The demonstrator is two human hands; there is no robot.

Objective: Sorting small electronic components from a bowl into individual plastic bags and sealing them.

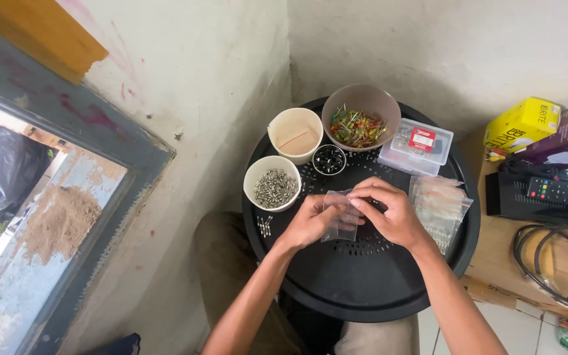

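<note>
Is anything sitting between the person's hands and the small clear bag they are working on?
Nothing visible does. The left hand and right hand both already grip the small clear bag directly, above the round black table. The bowl of metal parts and the pile of clear bags lie off to either side.
</note>
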